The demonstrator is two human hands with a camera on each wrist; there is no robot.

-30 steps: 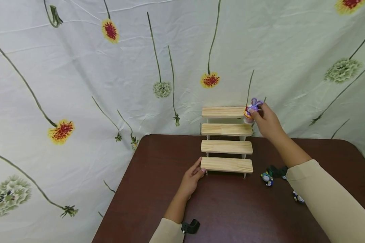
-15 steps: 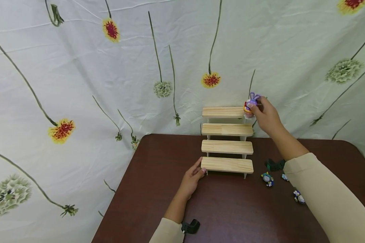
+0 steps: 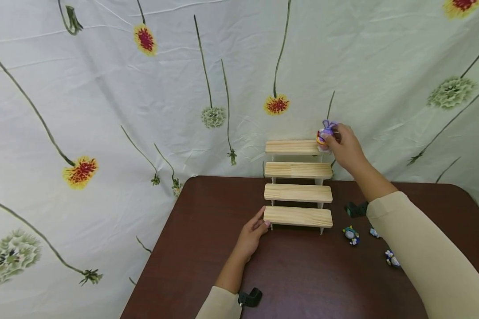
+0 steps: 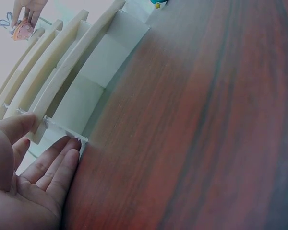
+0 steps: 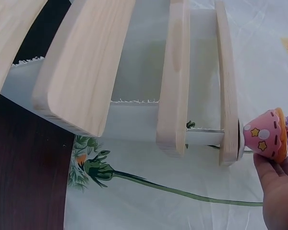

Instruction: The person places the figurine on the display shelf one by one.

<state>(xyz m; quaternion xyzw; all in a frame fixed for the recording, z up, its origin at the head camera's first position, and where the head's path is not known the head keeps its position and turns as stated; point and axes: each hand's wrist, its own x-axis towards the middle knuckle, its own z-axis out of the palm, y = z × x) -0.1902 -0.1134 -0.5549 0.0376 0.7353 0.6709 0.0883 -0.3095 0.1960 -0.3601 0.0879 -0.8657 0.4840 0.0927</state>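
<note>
My right hand (image 3: 348, 148) pinches a small toy figurine (image 3: 325, 131) with purple looped ears. In the right wrist view its pink, star-dotted base (image 5: 261, 136) meets the right end of the top shelf (image 5: 228, 91), or nearly so. The four-tier look is that of a stepped wooden display stand (image 3: 298, 192) with pale planks on whitish supports. At the lowest plank's left end, my left hand (image 3: 249, 239) holds the stand; in the left wrist view the thumb (image 4: 19, 125) lies against the plank and the other fingers reach the support below.
Right of the stand lie several small blue figurines (image 3: 351, 235), one partly behind the right sleeve (image 3: 415, 248). Black bands sit at both wrists. The dark brown table (image 3: 303, 274) backs onto a flower-printed cloth (image 3: 175, 88).
My right hand has moved left and slightly up with the figurine, bringing it over the top shelf's right end. The left hand stays where it was on the stand.
</note>
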